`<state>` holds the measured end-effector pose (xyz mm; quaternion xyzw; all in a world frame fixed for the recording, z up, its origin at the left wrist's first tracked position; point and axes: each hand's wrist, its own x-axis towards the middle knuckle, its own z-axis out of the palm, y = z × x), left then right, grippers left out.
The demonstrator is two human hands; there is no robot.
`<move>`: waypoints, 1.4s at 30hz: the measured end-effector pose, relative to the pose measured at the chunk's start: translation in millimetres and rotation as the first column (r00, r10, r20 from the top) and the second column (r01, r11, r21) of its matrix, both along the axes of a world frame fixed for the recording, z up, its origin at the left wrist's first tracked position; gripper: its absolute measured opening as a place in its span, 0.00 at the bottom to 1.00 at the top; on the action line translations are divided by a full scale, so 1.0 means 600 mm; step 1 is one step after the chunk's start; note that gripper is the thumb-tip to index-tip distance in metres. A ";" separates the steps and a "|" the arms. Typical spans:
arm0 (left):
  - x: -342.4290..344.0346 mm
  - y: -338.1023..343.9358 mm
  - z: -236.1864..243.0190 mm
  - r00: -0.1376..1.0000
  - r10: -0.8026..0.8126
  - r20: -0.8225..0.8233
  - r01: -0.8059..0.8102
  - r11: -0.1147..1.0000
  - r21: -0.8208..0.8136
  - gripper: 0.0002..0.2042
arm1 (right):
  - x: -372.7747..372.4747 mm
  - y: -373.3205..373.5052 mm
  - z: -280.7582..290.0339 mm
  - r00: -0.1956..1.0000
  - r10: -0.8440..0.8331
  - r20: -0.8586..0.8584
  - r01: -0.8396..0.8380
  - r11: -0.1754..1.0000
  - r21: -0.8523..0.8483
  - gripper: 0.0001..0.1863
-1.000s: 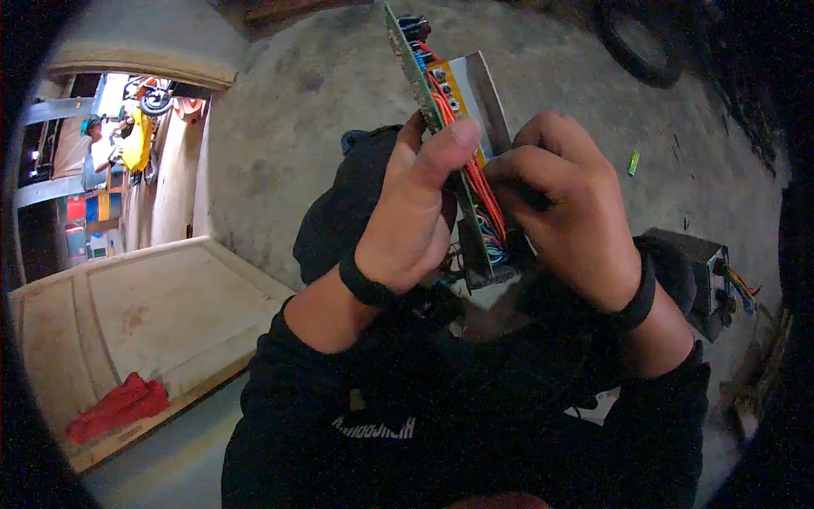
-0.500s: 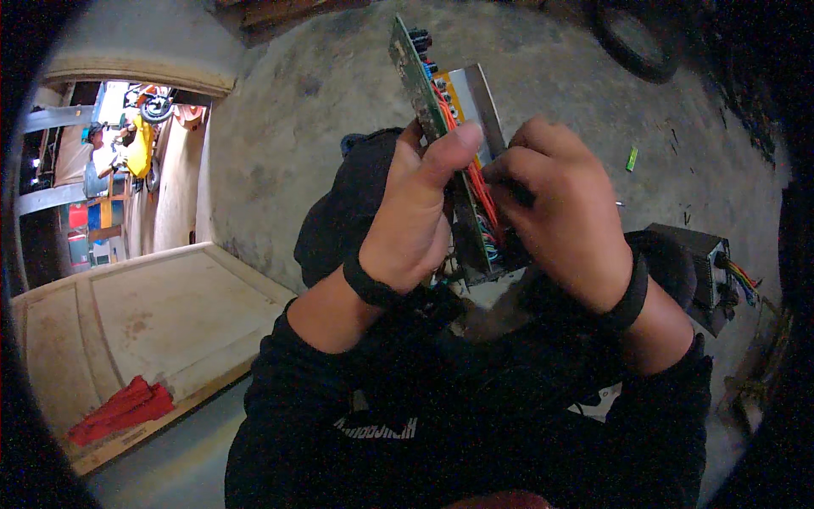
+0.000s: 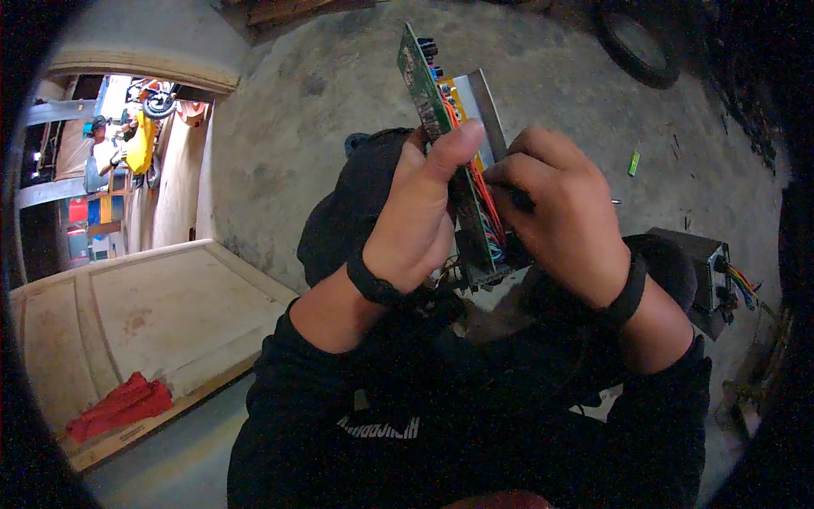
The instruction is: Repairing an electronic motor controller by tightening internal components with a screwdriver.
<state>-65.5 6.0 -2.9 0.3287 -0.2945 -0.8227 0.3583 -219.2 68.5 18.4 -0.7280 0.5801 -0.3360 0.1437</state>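
My left hand is closed around a green circuit board, held on edge and tilted, thumb over its near side. Dark cylindrical parts, a yellow piece and a flat silver metal plate stand along the board's right side. Red and orange wires run down it to a bundle of several colours at the lower end. Close against the wires, my right hand is closed with fingers bent around a dark tool handle. A short metal tip shows beyond that hand; whether it belongs to the handle is unclear.
On the concrete floor at right lies a dark metal box with coloured wires. A small green object and a tire lie farther off. At left are a wooden panel with a red cloth, and a doorway showing a person.
Both hands and the board have shifted very slightly down and right in the picture. The grip of each hand stays the same.
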 end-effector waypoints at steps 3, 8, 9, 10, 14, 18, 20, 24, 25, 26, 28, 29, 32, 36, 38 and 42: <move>0.003 -0.003 -0.001 0.999 -0.024 0.022 0.024 1.000 0.001 0.22 | 0.004 0.001 -0.005 0.999 -0.036 0.012 0.035 0.999 0.009 0.07; 0.006 -0.003 -0.003 0.999 0.009 0.046 -0.010 1.000 0.015 0.22 | 0.003 -0.002 -0.006 0.997 -0.021 0.068 0.022 1.000 -0.007 0.07; 0.007 -0.004 0.000 0.999 -0.013 0.030 0.012 1.000 0.026 0.23 | 0.001 -0.002 -0.005 0.997 -0.024 0.069 0.025 1.000 -0.008 0.07; 0.007 -0.004 0.003 0.999 -0.016 0.028 0.015 1.000 0.026 0.23 | -0.002 -0.003 -0.002 0.995 0.001 0.098 -0.001 1.000 0.010 0.07; 0.010 -0.003 0.017 0.999 -0.019 -0.030 0.022 0.996 0.087 0.21 | -0.023 -0.006 0.016 0.980 0.035 0.196 -0.050 0.996 0.072 0.06; 0.004 -0.001 0.016 0.998 0.035 -0.052 -0.026 0.986 0.166 0.19 | -0.072 -0.029 0.031 0.861 -0.231 0.454 0.270 0.963 -0.022 0.09; 0.006 -0.001 0.011 0.998 0.016 -0.054 -0.007 0.988 0.156 0.18 | -0.101 -0.039 0.049 0.629 -0.293 0.720 0.527 0.842 -0.117 0.15; -0.017 0.009 0.025 0.999 0.008 -0.042 -0.001 0.987 0.163 0.19 | -0.067 -0.028 0.176 0.100 -0.378 0.920 0.704 0.680 0.203 0.32; -0.018 0.010 0.025 1.000 -0.002 -0.027 0.007 0.986 0.166 0.19 | -0.074 -0.033 0.170 0.104 -0.337 0.936 0.660 0.727 0.188 0.33; -0.019 0.011 0.022 1.000 -0.016 -0.019 0.019 0.984 0.176 0.19 | -0.080 -0.033 0.165 0.107 -0.294 0.950 0.615 0.770 0.169 0.34; -0.016 0.012 0.018 1.000 0.029 0.000 -0.028 0.982 0.185 0.19 | -0.075 -0.011 0.146 0.362 -0.198 0.911 0.487 0.874 -0.003 0.34; -0.012 0.011 0.012 1.000 0.027 0.005 -0.028 0.983 0.184 0.18 | -0.069 -0.002 0.134 0.587 -0.047 0.808 0.291 0.944 -0.157 0.34; -0.018 0.006 0.013 0.999 0.035 0.037 -0.042 0.978 0.202 0.18 | -0.046 -0.011 0.103 0.444 -0.015 0.896 0.369 0.914 -0.168 0.34; -0.022 0.001 0.015 1.000 -0.012 0.004 0.010 0.970 0.244 0.17 | -0.077 -0.041 0.031 0.339 0.303 0.891 0.191 0.905 -0.380 0.35; -0.033 -0.002 0.018 0.997 0.025 0.069 -0.040 0.970 0.239 0.17 | -0.088 -0.044 0.031 0.680 0.363 0.637 0.035 0.852 -0.522 0.35; -0.029 -0.013 0.005 0.999 -0.012 0.031 0.004 0.969 0.245 0.17 | -0.064 -0.052 0.036 0.616 0.278 0.737 0.179 0.861 -0.475 0.36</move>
